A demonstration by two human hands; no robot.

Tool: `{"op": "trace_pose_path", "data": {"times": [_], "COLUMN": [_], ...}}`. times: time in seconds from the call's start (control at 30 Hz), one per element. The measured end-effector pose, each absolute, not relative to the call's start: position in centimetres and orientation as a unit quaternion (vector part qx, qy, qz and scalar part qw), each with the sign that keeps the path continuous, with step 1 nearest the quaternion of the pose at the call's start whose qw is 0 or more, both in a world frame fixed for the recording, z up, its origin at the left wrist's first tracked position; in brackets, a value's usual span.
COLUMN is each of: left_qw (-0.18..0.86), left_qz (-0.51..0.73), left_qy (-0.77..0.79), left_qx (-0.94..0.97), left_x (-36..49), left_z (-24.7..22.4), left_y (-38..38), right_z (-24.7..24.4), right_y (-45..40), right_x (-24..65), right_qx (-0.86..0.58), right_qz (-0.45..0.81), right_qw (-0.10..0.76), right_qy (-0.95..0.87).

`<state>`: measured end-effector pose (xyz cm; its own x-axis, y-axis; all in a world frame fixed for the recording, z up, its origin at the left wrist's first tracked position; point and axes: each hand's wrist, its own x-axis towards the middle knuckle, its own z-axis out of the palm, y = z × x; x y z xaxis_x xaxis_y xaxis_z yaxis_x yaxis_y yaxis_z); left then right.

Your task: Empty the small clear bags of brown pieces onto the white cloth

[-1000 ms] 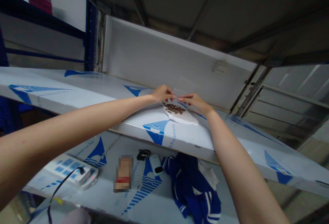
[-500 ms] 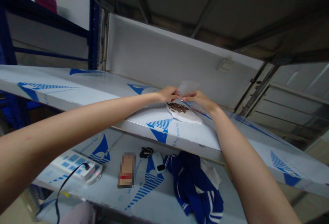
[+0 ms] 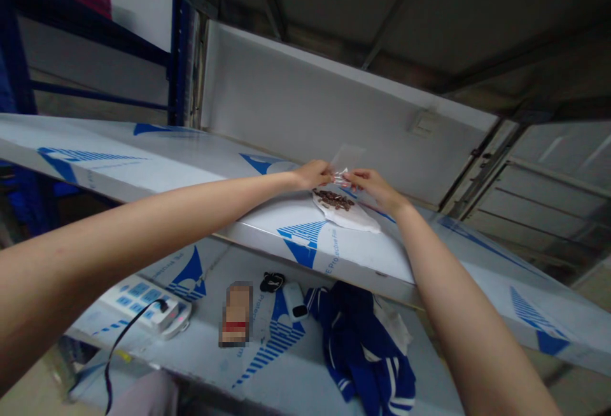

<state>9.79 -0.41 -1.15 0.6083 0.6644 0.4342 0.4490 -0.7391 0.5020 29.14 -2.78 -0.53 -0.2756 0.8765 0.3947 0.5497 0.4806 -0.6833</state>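
Observation:
My left hand (image 3: 315, 175) and my right hand (image 3: 375, 187) pinch a clear plastic bag (image 3: 348, 158) between them. The bag is crumpled and shiny where the fingers meet it, and its thin sheet stands up behind them. Just below my hands lies a pile of small brown pieces (image 3: 335, 200), too small to name for certain. The pile rests on a white tissue (image 3: 359, 219), spread on the upper shelf (image 3: 252, 215) near its front edge.
The lower shelf (image 3: 191, 355) carries a power strip (image 3: 143, 305) with a black cable, a blurred-out flat object (image 3: 237, 314), a small black item (image 3: 272, 282), a pale blue device (image 3: 294, 301) and a blue-and-white garment (image 3: 363, 346). A wall (image 3: 310, 98) stands behind.
My hands have drawn slightly apart, and the bag now shows stretched and creased between my fingers. The view has shifted a little; the brown pieces and tissue stay in place.

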Motion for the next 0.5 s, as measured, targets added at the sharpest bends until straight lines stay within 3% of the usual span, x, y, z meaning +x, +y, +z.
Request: {"op": "trace_pose_path", "data": {"times": [0.5], "left_qw": [0.203], "left_qz": [0.328], "left_qy": [0.317], "left_qx": [0.866], "left_x": [9.84], "left_z": [-1.08], "left_y": [-1.2], "right_z": [-0.31], "right_y": [-3.01], "right_x": [29.77], "right_qx": [-0.493], "right_qz": [0.186], "right_qw": [0.362], "right_qy": [-0.769]}}
